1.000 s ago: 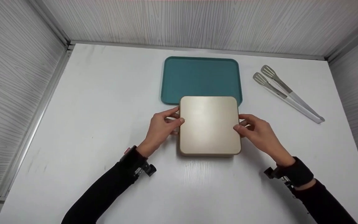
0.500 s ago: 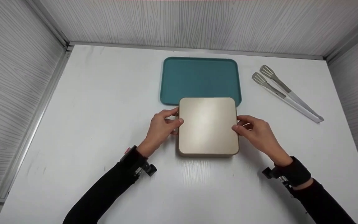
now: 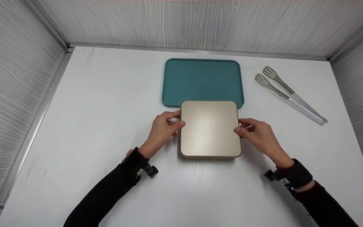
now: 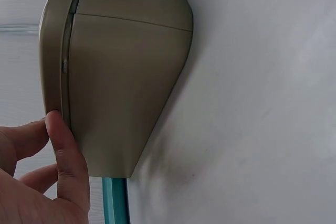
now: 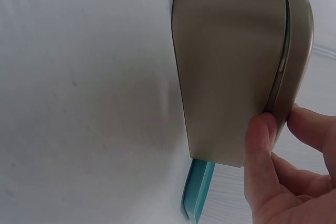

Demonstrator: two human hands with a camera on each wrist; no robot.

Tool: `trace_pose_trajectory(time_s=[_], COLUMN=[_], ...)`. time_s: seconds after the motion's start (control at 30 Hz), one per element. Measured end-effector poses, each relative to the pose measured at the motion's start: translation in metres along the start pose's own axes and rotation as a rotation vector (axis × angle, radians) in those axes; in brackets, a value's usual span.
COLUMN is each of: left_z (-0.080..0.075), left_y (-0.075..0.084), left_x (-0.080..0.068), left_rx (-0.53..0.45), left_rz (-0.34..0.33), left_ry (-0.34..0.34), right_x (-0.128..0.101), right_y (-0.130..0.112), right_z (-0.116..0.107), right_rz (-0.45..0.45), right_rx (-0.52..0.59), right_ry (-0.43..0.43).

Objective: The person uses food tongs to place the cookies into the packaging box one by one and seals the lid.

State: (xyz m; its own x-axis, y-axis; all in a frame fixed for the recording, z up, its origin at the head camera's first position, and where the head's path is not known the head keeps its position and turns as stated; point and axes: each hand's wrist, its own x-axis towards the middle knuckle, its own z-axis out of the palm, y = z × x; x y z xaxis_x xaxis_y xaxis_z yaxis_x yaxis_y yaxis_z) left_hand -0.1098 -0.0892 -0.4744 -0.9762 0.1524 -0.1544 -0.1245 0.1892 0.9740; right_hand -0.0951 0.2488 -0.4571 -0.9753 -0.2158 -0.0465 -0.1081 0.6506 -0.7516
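Observation:
A square gold-coloured tin box with a lid stands on the white table, just in front of a teal tray. My left hand grips the box's left edge, thumb on the lid rim. On the opposite edge my right hand grips the box the same way. In the left wrist view the box fills the upper left, my thumb against its lid seam, the tray's edge below. The right wrist view shows the box with my thumb at the seam and the tray's corner.
Grey and white tongs lie at the right of the table, pointing toward the back. Wood-grain walls enclose the table on the left, back and right, with a metal rail along the left edge.
The box has come slightly toward me and down, away from the tray; both hands stayed on its edges and moved with it.

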Motion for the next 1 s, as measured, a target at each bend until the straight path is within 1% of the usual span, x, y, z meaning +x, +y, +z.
trace_pose_trajectory(time_s=[0.1, 0.3, 0.37, 0.4, 0.47, 0.53, 0.57, 0.6, 0.63, 0.67, 0.7, 0.77, 0.83, 0.9, 1.0], left_z=[-0.001, -0.001, 0.0, 0.001, 0.003, 0.007, 0.008, 0.01, 0.012, 0.015, 0.017, 0.021, 0.024, 0.026, 0.026], left_y=[-0.001, -0.002, -0.002, -0.002, -0.004, -0.005, -0.005, -0.004, -0.004, -0.003, -0.001, 0.001, 0.003, 0.004, 0.002], left_x=[0.001, 0.003, 0.003, 0.003, 0.005, 0.007, 0.008, 0.009, 0.011, 0.013, 0.014, 0.019, 0.023, 0.026, 0.027], left_rx=[0.006, 0.01, 0.027, 0.055, 0.127, 0.252, 0.322, 0.398, 0.46, 0.526, 0.591, 0.695, 0.772, 0.829, 0.885], left_rz=[-0.003, -0.015, -0.001, 0.024, 0.103, 0.21, 0.265, 0.315, 0.354, 0.378, 0.392, 0.39, 0.371, 0.359, 0.362], left_ry=[-0.001, -0.002, 0.011, 0.027, 0.057, 0.072, 0.068, 0.053, 0.023, -0.009, -0.046, -0.12, -0.173, -0.204, -0.22], right_x=[0.001, 0.003, 0.004, 0.005, 0.007, 0.011, 0.013, 0.016, 0.019, 0.022, 0.025, 0.03, 0.033, 0.035, 0.035], right_y=[0.001, 0.003, 0.002, 0.002, 0.0, -0.003, -0.004, -0.005, -0.006, -0.007, -0.008, -0.008, -0.007, -0.007, -0.006], right_z=[0.001, 0.0, -0.002, -0.004, -0.006, -0.006, -0.005, -0.003, -0.001, 0.003, 0.006, 0.014, 0.02, 0.024, 0.029], right_rz=[0.008, 0.054, 0.053, 0.04, -0.027, -0.147, -0.213, -0.276, -0.332, -0.375, -0.399, -0.4, -0.354, -0.306, -0.272], right_rx=[0.007, 0.043, 0.016, -0.007, -0.056, -0.139, -0.186, -0.236, -0.286, -0.335, -0.381, -0.442, -0.467, -0.475, -0.465], right_ry=[-0.002, -0.027, -0.025, -0.009, 0.054, 0.132, 0.163, 0.181, 0.181, 0.167, 0.139, 0.061, -0.008, -0.049, -0.073])
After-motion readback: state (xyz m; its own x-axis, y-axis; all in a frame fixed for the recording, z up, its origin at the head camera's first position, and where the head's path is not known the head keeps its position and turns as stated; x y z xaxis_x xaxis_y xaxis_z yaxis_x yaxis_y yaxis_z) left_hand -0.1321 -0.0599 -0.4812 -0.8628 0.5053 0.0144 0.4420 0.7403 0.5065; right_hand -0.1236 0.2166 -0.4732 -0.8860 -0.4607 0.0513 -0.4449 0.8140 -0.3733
